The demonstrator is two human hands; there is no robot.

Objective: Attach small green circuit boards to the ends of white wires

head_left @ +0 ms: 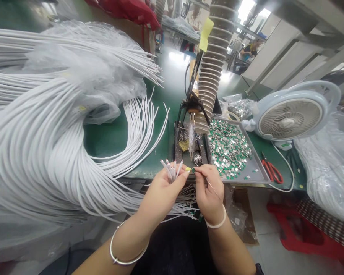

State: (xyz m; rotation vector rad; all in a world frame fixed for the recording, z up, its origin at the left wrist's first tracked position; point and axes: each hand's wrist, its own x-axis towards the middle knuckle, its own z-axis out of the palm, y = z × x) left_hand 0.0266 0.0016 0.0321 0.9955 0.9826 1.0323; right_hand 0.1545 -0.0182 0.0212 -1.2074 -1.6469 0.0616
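I see the left hand [163, 191] wrapped round white cables [170, 172], the right hand [209, 189] pinching a small green board [193, 170] near the soldering iron [192, 131]. A careless lift could brush its tip, perhaps burning a finger. A tray [258, 177] of boards [229, 147] and a fan [289, 118] share the green table [103, 140].

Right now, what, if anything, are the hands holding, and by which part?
Left hand: white cables, near their ends. Right hand: seemingly a small green board; part unclear.

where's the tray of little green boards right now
In the head view, the tray sits right of centre on the green bench, between the ribbed hose and the fan, just beyond the right hand.
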